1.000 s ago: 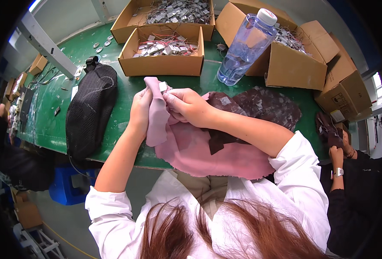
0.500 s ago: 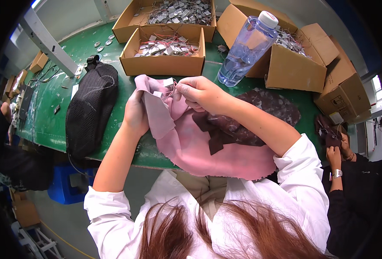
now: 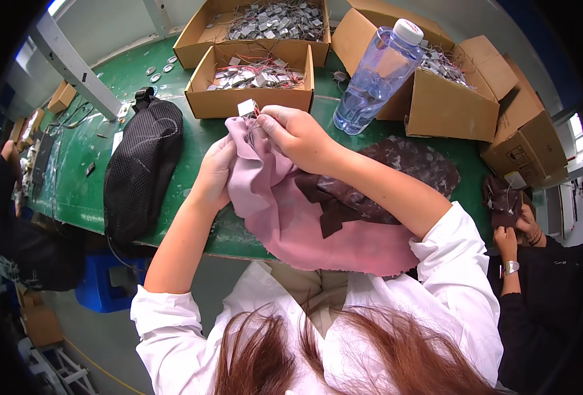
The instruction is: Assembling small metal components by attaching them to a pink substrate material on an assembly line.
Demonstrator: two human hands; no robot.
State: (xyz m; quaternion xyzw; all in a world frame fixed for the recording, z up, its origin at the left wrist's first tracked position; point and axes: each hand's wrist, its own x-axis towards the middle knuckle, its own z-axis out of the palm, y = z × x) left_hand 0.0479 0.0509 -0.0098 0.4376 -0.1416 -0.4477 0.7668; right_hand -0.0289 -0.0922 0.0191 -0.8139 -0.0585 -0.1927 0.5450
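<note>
At twelve o'clock from the hands, an open brown cardboard tray of silvery pieces with red wires [image 3: 192,102] stands close. At two o'clock, a tall bluish plastic bottle with a white cap [image 3: 375,82] partly hides an open brown carton [image 3: 449,108]. A black mesh pouch [image 3: 143,168] lies at nine o'clock; mottled dark-brown fabric [image 3: 413,168] spreads toward three, partly under the right forearm.

The left hand [image 3: 217,170] grips soft pink fabric [image 3: 350,247] in folds; the right hand [image 3: 296,135] pinches thin wires [image 3: 257,113] beside a small white block [image 3: 246,107] — the block is at the cloth's upper edge.

Half a second ago the block sat lower, among the folds; now it is farther toward twelve o'clock.

The green desk [image 3: 191,155] looks scuffed. Beyond it — a pale post [image 3: 74,66] at ten o'clock, a blue plastic stool [image 3: 97,283] at eight, a co-worker's hands [image 3: 518,234] at four.
</note>
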